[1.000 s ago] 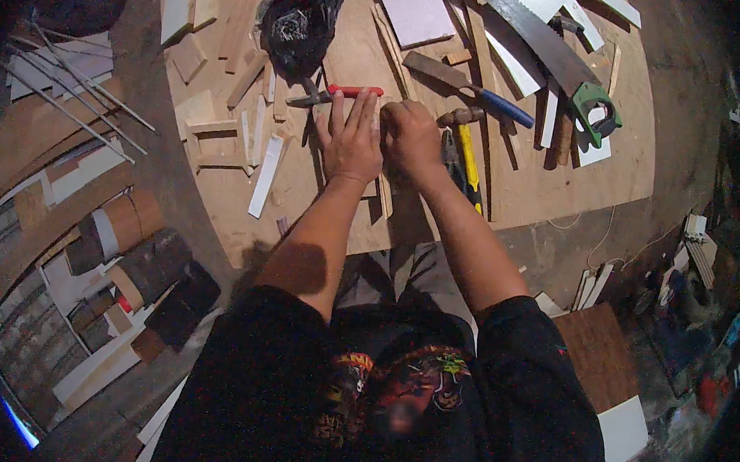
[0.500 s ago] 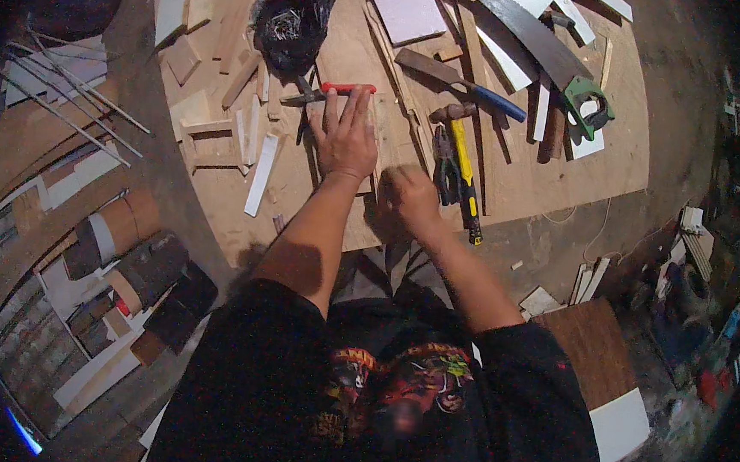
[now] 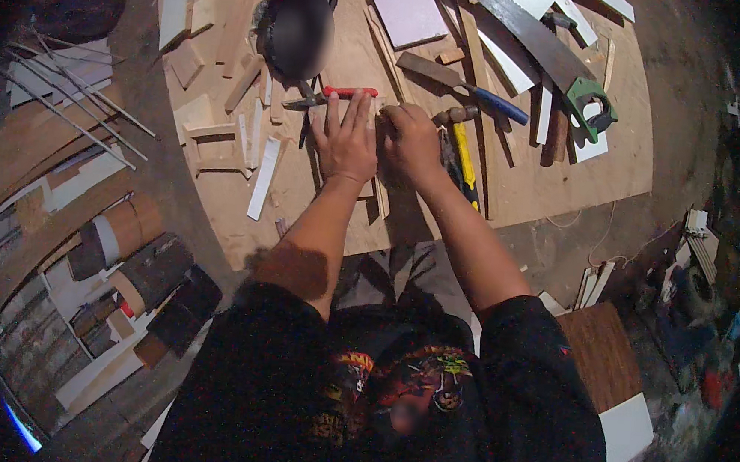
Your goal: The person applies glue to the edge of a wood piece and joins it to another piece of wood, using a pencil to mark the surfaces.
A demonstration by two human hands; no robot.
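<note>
My left hand (image 3: 343,152) lies flat with fingers spread on a piece of wood, its fingertips close to a red-handled tool (image 3: 350,92) with dark metal parts. Beside it, my right hand (image 3: 412,144) is closed with fingers curled near the wood's far end; whatever it grips is hidden. Just right of that hand lies a yellow-handled hammer (image 3: 465,162). Dark pliers (image 3: 449,158) beside the hammer are partly covered by my right hand and wrist.
A blue-handled flat tool (image 3: 499,104) and a green-handled handsaw (image 3: 554,59) lie farther right on the plywood top (image 3: 574,189). A black plastic bag (image 3: 272,40), partly blurred, sits beyond my left hand. Wood offcuts (image 3: 264,176) lie at left.
My right hand has moved away from my body along the wood, up beside my left fingers, and now covers part of the pliers. My left hand stays in place.
</note>
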